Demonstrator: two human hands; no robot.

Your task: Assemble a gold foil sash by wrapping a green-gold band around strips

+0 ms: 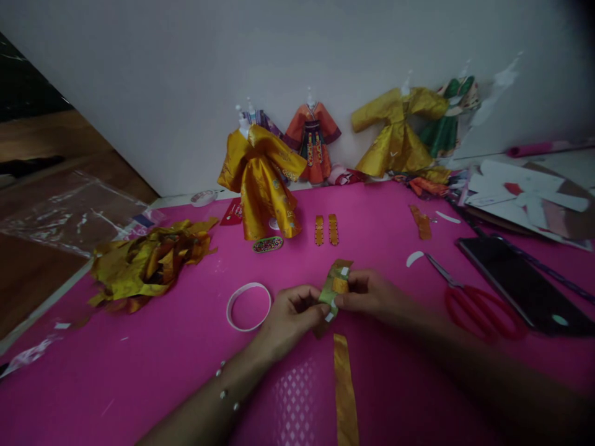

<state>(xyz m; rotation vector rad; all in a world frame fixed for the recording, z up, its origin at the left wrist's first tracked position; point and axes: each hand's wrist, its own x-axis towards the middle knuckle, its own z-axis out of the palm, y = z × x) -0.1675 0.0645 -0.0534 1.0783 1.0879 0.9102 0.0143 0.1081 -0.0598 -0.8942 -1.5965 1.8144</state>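
Between my two hands is a small piece of gold fabric (330, 290) with white strips at its ends and part of it folded over. My left hand (300, 313) pinches its lower left side between thumb and fingers. On the right side, my right hand (367, 292) grips the same piece near the fold. Below them a long gold fabric strip (344, 387) lies on the pink mat (186, 365). Left of my left hand rests a roll of white tape (229, 316). Two short gold decorated strips (319, 230) lie side by side beyond my hands.
Red-handled scissors (465, 297) and a dark phone (515, 279) lie at the right. A heap of gold fabric scraps (149, 263) is at the left. Several small dressed mannequins, one in a shiny gold robe (263, 179), stand along the wall. White paper pieces (534, 189) lie back right.
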